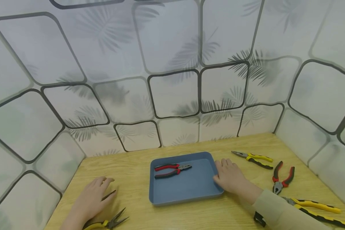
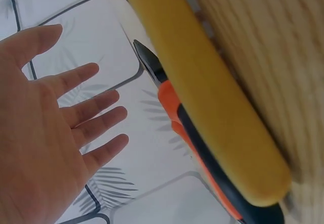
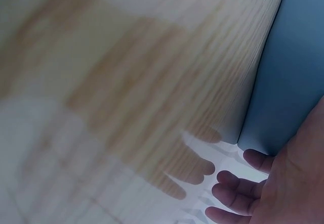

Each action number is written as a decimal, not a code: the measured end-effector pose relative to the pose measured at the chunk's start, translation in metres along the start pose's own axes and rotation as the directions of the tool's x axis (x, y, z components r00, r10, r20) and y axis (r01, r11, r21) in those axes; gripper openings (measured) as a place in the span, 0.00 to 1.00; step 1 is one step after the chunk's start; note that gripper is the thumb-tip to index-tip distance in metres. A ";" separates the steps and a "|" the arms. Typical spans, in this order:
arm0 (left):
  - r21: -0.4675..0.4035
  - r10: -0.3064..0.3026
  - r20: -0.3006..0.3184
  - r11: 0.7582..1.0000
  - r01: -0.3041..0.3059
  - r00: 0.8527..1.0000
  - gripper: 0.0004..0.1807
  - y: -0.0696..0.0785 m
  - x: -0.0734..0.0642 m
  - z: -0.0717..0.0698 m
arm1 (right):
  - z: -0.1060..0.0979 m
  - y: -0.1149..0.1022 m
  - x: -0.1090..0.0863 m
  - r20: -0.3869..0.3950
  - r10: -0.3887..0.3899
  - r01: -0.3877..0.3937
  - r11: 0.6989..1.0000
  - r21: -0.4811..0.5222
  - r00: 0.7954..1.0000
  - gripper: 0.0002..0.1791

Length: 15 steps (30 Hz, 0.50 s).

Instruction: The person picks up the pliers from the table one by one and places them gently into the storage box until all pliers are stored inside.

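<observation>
My left hand (image 1: 92, 195) is at the table's left side with its fingers extended and apart, holding nothing. Beside it lie long-nose pliers (image 1: 112, 222) with jaws spread; a yellow handle (image 2: 202, 92) looms large in the left wrist view. Behind that handle are orange-and-black pliers (image 2: 169, 97), whose dark tip shows past my thumb in the head view. My right hand (image 1: 231, 175) rests against the right side of a blue tray (image 1: 189, 190), fingers loosely extended along its outer wall (image 3: 281, 82). Red-and-black combination pliers (image 1: 180, 167) lie inside the tray, towards its back left.
Right of the tray lie yellow-and-black long-nose pliers (image 1: 248, 156), red-and-black pliers (image 1: 277, 185) with handles spread, and larger yellow-and-black pliers (image 1: 319, 203). A dark object (image 1: 259, 219) pokes out by my right sleeve. Patterned walls (image 1: 178, 131) border the wooden table.
</observation>
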<state>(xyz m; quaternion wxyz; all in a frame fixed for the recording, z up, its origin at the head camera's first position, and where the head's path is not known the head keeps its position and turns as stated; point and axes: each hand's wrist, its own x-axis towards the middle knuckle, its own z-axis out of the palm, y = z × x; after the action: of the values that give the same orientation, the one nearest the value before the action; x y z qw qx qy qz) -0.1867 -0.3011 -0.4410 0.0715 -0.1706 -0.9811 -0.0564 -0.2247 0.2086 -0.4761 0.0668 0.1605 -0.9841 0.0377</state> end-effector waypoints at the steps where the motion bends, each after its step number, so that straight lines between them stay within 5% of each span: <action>1: -0.001 0.001 0.002 1.000 -0.001 1.000 0.26 -0.001 -0.001 0.001 | 0.000 0.000 0.000 0.002 0.001 -0.001 1.000 0.000 1.000 0.26; 15: -0.016 -0.024 0.066 1.000 0.026 0.998 0.28 -0.020 -0.013 0.009 | 0.002 0.001 0.000 -0.019 -0.003 0.003 1.000 -0.012 1.000 0.25</action>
<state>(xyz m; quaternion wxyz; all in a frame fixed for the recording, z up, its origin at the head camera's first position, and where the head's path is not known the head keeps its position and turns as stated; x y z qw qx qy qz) -0.1824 -0.3232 -0.4537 0.0372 -0.1607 -0.9845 -0.0597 -0.2252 0.2095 -0.4782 0.0771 0.1611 -0.9834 0.0332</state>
